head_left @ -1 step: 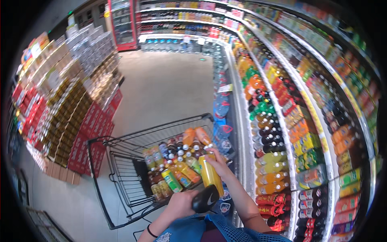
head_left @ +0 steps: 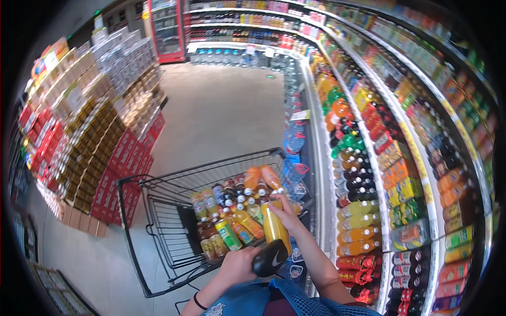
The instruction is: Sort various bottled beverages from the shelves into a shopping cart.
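Observation:
My right hand (head_left: pixel 285 211) is closed round the upper part of a large bottle of yellow drink (head_left: pixel 275 227), tilted over the near right corner of a shopping cart (head_left: pixel 153 178). My left hand (head_left: pixel 238 265) is closed on the cart's handle, beside its thick black end piece (head_left: pixel 270 259); the fingers are partly hidden. Several drink bottles and cans lie in the cart. Among them are orange bottles (head_left: pixel 252 178), a green and yellow can (head_left: pixel 228 235) and gold cans (head_left: pixel 213 246).
Along the right run long shelves of bottled and packed drinks (head_left: pixel 360 234). Water jugs (head_left: pixel 295 138) stand at their foot. Stacked cartons and cans (head_left: pixel 95 158) rise on the left, and a red-framed cooler (head_left: pixel 168 34) stands at the back. Grey floor (head_left: pixel 221 105) stretches ahead of the cart.
The surroundings have shifted slightly to the right in the picture. Both hands keep their grips, and the yellow bottle stays almost in place.

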A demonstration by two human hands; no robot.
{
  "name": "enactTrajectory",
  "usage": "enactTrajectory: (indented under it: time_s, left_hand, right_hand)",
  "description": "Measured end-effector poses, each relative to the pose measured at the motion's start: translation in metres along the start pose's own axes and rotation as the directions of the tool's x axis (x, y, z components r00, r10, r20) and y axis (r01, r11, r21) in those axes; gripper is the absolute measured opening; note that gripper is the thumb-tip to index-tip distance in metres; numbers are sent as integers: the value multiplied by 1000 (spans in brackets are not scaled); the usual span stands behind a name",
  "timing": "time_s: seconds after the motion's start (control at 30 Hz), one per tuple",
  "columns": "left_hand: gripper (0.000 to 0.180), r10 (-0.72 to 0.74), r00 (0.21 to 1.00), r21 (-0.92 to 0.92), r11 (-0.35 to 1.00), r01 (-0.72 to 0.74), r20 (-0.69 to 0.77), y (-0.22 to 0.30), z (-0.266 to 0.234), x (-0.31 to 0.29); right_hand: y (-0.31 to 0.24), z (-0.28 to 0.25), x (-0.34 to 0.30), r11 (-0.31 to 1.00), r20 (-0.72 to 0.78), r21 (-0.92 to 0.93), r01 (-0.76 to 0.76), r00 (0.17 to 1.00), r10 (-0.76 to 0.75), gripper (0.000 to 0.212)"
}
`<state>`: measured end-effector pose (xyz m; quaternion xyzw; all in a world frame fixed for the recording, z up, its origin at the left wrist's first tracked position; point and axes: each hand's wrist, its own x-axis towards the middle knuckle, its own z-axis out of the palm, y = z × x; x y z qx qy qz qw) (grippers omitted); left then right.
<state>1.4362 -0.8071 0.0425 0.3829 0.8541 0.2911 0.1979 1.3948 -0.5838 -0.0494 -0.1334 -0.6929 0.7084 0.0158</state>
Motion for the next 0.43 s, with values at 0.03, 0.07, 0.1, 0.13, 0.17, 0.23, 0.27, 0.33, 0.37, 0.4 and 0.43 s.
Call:
enactTrajectory:
  time_s: [0.03, 0.07, 0.1, 0.13, 0.17, 0.23, 0.27, 0.33, 0.37, 0.4, 0.43]
  left_hand:
    - [48, -31, 999, -5, 1000, 31, -8, -9, -5, -5]
    - [48, -85, 991, -127, 989, 72, -104, -19, -10, -10]
    - [49, -146, 970, -248, 964, 96, -192, -29, -15, -16]
    - [47, -183, 947, -343, 935, 85, -265, -42, -19, -22]
    - [47, -208, 940, -347, 932, 107, -269, -57, -20, -30]
    - [42, -464, 787, -458, 849, 264, -406, -87, -16, -50]
    - [37, -575, 721, -495, 789, 364, -387, -96, -18, -57]
    - [36, -633, 657, -538, 749, 386, -409, -120, -17, -75]
    - [36, -695, 617, -590, 688, 422, -370, -127, -20, -83]
    - [36, -761, 548, -662, 613, 431, -348, -135, -18, -90]
    - [37, -821, 473, -729, 532, 431, -319, -141, -15, -96]
  right_hand:
    - [21, 12, 16, 1000, 30, 2, -12, 999, 12, 41]
    - [38, 24, 29, 999, -33, -20, -35, 999, 34, 43]
    - [54, 35, 41, 997, -101, -42, -58, 993, 54, 44]
    - [73, 50, 54, 999, -129, -25, -46, 991, 43, 53]
    - [81, 67, 61, 998, -106, -23, -57, 993, 54, 53]
    - [98, 98, 71, 907, -185, -415, 72, 969, -162, 60]
    - [113, 107, 79, 920, -172, -384, 76, 973, -153, 66]
    - [150, 120, 90, 865, -166, -495, 86, 967, -191, 65]
    - [156, 129, 91, 796, -151, -597, 98, 961, -232, 65]
    - [162, 133, 89, 750, -147, -661, -8, 982, -119, 64]
    - [165, 140, 86, 750, -183, -655, -97, 982, -33, 64]
